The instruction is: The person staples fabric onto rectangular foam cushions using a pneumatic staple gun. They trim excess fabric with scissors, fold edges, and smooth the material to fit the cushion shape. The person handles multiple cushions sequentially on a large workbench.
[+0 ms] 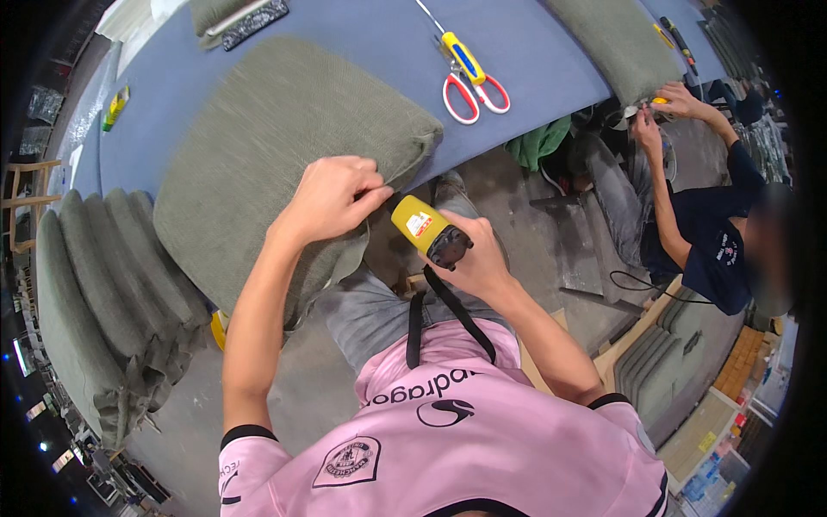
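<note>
A large grey-green fabric-covered cushion (267, 146) lies on the blue table, its near edge hanging over toward my lap. My left hand (334, 196) is closed on the fabric at that near edge, thumb and fingers pressed together. In my right hand (478, 263) is a yellow and black power tool (419, 226), gripped from below with its handle hidden. The tool's dark nose points up and left at the cushion edge, close beside my left thumb. Whether the nose touches the fabric, I cannot tell.
Red-handled scissors (461, 102) and a yellow-blue screwdriver (465, 59) lie on the blue table (379, 43). Several similar cushions (103, 276) stand at the left. At the right, a co-worker (706, 215) works on another cushion (616, 47). A yellow-green object (115, 108) lies far left.
</note>
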`<state>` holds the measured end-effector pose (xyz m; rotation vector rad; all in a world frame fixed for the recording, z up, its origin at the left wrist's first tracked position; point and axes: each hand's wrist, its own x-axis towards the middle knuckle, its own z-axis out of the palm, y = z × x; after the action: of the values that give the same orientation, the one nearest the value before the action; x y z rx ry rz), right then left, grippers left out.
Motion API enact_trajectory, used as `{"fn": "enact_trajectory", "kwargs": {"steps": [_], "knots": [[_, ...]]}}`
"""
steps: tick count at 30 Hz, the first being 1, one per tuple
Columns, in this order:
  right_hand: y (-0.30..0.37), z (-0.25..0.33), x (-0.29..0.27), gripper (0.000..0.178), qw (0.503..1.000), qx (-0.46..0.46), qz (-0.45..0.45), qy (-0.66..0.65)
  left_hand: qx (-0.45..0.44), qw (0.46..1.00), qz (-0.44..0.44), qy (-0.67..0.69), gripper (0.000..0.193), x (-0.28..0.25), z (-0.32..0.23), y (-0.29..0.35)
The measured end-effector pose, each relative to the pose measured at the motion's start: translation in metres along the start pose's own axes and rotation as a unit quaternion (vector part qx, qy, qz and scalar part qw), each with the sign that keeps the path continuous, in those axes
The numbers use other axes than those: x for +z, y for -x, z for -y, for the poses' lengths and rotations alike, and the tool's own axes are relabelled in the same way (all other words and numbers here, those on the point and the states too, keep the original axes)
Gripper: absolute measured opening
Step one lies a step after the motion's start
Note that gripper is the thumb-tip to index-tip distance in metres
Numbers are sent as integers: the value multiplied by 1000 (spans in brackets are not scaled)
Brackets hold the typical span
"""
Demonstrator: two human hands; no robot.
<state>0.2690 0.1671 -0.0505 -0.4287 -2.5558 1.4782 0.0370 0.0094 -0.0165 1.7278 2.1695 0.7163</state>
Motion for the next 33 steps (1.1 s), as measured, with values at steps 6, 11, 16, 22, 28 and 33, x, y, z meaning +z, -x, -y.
{"fn": "enact_trajectory", "kwargs": {"steps": [6,11,16,22,28,33], "knots": [[71,6,-38,66,998,-9,-27,49,0,1000,4,-27,30,-6,-28,32],[77,-17,-49,47,993,26,-115,26,14,981,-106,-160,29,0,-61,-16],[42,-22,-53,47,990,-43,-130,39,80,992,-14,-94,36,12,-5,-57],[9,-1,-48,47,987,-71,-137,39,30,998,13,61,35,12,14,-66],[8,-23,-49,76,998,57,-8,8,26,997,0,70,33,13,16,-65],[11,-29,-48,83,993,-19,-42,111,24,996,-4,81,33,13,15,-64]]}}
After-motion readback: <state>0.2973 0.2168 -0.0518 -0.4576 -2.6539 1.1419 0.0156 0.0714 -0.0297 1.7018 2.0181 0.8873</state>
